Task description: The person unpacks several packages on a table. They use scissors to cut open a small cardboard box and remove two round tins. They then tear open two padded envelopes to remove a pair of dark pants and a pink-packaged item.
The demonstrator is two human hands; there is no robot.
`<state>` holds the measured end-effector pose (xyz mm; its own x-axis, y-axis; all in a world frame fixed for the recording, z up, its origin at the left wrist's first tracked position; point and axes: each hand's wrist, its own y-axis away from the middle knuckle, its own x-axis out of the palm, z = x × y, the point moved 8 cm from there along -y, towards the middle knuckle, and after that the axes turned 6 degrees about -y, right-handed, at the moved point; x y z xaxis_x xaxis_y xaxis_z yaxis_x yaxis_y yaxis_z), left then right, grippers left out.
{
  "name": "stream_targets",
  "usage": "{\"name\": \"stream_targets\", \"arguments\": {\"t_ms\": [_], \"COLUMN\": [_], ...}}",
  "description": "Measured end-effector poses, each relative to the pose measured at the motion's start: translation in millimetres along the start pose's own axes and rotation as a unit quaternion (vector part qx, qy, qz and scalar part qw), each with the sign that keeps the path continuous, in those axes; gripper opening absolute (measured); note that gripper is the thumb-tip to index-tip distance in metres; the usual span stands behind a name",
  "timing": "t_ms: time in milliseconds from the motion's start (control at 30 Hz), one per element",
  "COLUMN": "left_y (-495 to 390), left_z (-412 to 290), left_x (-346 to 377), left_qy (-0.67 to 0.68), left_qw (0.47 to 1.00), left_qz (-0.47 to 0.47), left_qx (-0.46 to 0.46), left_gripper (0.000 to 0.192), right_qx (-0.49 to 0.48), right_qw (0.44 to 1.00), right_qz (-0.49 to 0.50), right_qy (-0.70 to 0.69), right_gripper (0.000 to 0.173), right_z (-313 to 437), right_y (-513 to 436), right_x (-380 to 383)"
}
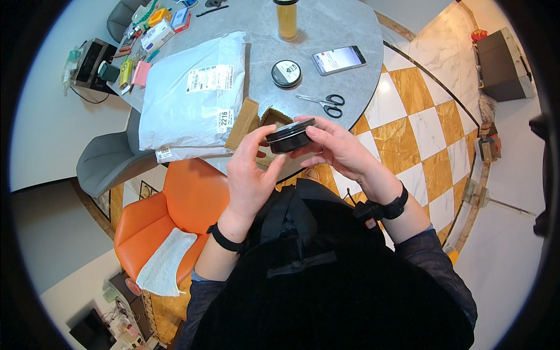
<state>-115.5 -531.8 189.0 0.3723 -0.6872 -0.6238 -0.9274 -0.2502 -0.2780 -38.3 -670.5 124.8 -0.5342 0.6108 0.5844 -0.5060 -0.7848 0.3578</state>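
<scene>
Both hands hold a round black tin (289,136), tilted, above the table's near edge. The fingers and thumb of my left hand (253,168) grip its left side and underside; my right hand (334,144) has its thumb and fingers on the right side. Behind the tin, partly hidden, lies an opened cardboard box (245,124) with its flap up. A second round black tin with a pale printed label (286,73) rests flat on the table beyond it. Scissors with black handles (326,104) lie to the right, below a smartphone (339,60) with a lit screen.
A large white plastic mailing bag (183,105) with labels covers the table's left part. At the back stands a lidded bottle of yellow liquid (287,22). Small boxes (158,36) and other items crowd the far left. An orange chair (183,197) bearing a cloth (166,262) is near my left arm.
</scene>
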Motion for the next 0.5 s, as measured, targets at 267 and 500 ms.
{"name": "stream_targets", "arguments": {"t_ms": [267,500], "left_y": [1,-7], "left_z": [11,34], "left_x": [4,5], "left_qy": [0.152,0.217], "left_qw": [0.987,0.968], "left_qz": [0.019,0.078], "left_qx": [-0.052,-0.097], "left_gripper": [0.056,0.049], "right_qx": [0.113,0.104], "right_qw": [0.962,0.918], "right_qz": [0.07,0.094], "right_qy": [-0.239,-0.371], "right_gripper": [0.074,0.086], "right_z": [-35,-45], "right_y": [-8,-16], "right_x": [3,19]}}
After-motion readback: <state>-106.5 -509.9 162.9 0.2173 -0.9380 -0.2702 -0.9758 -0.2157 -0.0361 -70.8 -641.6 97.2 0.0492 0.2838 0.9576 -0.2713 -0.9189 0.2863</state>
